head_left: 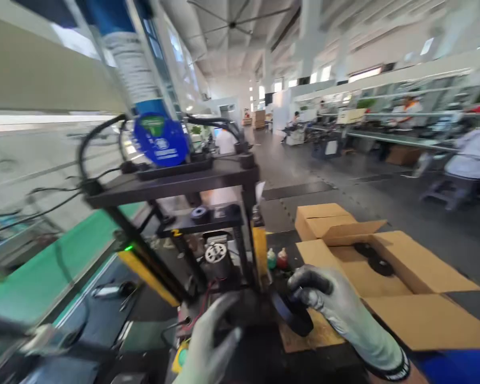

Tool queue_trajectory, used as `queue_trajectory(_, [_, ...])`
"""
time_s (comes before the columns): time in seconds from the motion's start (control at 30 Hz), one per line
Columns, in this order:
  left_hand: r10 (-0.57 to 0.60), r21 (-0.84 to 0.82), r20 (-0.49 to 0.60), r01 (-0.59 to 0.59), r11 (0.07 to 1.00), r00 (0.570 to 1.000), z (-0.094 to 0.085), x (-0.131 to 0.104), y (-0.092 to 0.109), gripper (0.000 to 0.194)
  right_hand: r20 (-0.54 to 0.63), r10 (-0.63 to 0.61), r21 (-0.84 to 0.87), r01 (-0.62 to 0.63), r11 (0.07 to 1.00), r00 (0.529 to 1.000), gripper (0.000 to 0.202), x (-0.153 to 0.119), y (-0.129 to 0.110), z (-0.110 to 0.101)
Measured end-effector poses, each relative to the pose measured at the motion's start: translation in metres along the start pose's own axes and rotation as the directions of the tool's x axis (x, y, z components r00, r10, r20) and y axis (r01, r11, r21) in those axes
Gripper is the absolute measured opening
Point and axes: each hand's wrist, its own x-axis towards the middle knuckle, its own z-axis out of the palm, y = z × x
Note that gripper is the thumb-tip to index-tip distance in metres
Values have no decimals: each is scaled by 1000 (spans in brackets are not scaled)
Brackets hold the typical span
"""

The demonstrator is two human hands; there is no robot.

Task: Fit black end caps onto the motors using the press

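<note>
My right hand [326, 298], in a pale work glove, is closed on the edge of a black round disc-like part [292, 314], held tilted in front of the press. My left hand [214, 341], also gloved, is a little blurred; its thumb and fingers are spread, with nothing between them. It is nearest to the base of the black bench press [176, 186]. Inside the press frame stands a motor-like cylinder with a slotted silver top [217, 255]. Right of my right hand, an open cardboard box [352, 266] holds black round parts [380, 265].
A green conveyor belt [64, 266] runs along the left. Two small bottles, one green [271, 258] and one red [282, 258], stand behind the press. A flat cardboard piece [320, 338] lies under my right hand. A person [474, 152] sits at the far right.
</note>
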Motion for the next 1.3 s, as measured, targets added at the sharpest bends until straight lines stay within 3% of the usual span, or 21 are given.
queue_trajectory(0.07, [79, -125, 131, -63, 990, 988, -11, -1, 8, 53, 105, -73, 71, 66, 995, 992, 48, 8, -19, 53])
queue_trajectory(0.1, [107, -192, 146, -78, 978, 983, -18, 1, 12, 56, 144, -110, 94, 97, 991, 983, 48, 11, -25, 75])
queue_trajectory(0.2, [98, -339, 62, -71, 938, 993, -40, 2, 16, 58, 231, -188, 105, 168, 980, 955, 47, 18, -36, 125])
queue_trajectory(0.33, [98, -357, -68, -116, 927, 993, -73, -10, -2, 54, 306, -230, 67, 220, 973, 924, 48, 23, -47, 168])
queue_trajectory(0.43, [115, -408, -41, -122, 905, 992, -93, -15, -18, 55, 343, -236, 89, 219, 972, 909, 46, 28, -51, 192])
queue_trajectory(0.53, [79, -483, 16, -62, 873, 997, -101, -10, -26, 42, 369, -238, 122, 207, 971, 898, 43, 34, -47, 211])
queue_trajectory(0.6, [70, -497, 48, -37, 867, 996, -100, -4, -33, 27, 370, -230, 122, 199, 972, 900, 45, 34, -39, 220])
queue_trajectory(0.67, [33, -447, 43, -10, 894, 999, -95, 3, -42, 20, 306, -173, 109, 146, 983, 936, 44, 31, -29, 227])
queue_trajectory(0.77, [-51, -293, -76, 26, 956, 996, -83, 19, -57, 25, 142, -36, 111, 20, 994, 989, 45, 24, -11, 233])
queue_trajectory(0.87, [26, -192, -160, -57, 980, 987, -70, 44, -65, 35, 65, -17, 139, 8, 990, 998, 48, 32, 2, 234])
queue_trajectory(0.97, [183, -137, -196, -212, 968, 963, -61, 80, -63, 39, -53, -110, 138, 116, 984, 993, 46, 63, 14, 233])
queue_trajectory(1.03, [219, -137, -226, -253, 958, 949, -54, 107, -63, 40, -153, -185, 117, 204, 972, 971, 43, 94, 23, 234])
queue_trajectory(1.17, [144, -218, -250, -200, 955, 958, -36, 151, -79, 40, -265, -239, 99, 272, 957, 934, 41, 146, 46, 242])
queue_trajectory(1.3, [86, -282, -255, -160, 946, 963, -13, 167, -105, 44, -300, -212, 159, 268, 950, 930, 40, 166, 71, 252])
